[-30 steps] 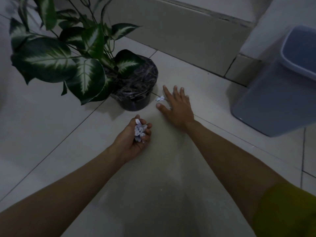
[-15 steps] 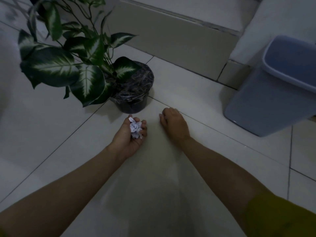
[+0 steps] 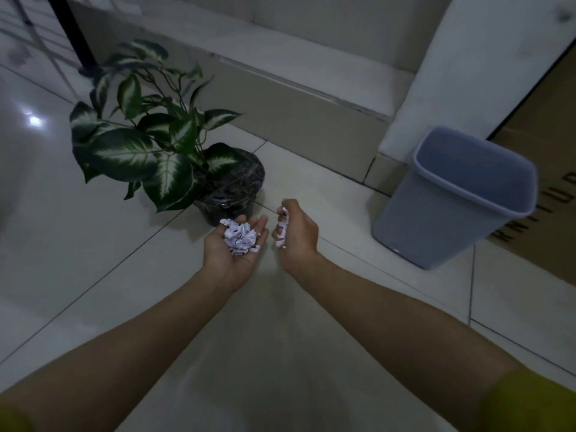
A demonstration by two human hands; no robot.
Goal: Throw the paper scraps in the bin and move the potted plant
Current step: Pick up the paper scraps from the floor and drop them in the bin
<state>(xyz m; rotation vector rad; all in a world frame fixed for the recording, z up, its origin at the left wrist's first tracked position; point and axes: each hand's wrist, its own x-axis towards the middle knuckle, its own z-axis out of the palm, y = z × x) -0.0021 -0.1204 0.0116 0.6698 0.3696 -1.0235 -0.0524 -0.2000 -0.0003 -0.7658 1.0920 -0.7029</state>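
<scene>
Two light, crushable wads of paper scraps (image 3: 240,237) at frame centre are cupped in the open left hand (image 3: 232,249) and clenched in the right hand (image 3: 296,233), best enclosed loosely.

Dim, bluish-grey exposure throughout; one small bright glare spot on the glossy floor tiles (image 3: 34,121) at far left, soft shadow on the floor between the forearms, wide-angle bending of straight lines toward edges, slight overall softness.

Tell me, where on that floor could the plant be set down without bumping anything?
Bare tile lies left of the potted plant and in front of both hands. Another open strip runs between the pot and the bin, along the step. It is crowded at the bin, wall corner and cardboard box.
</scene>
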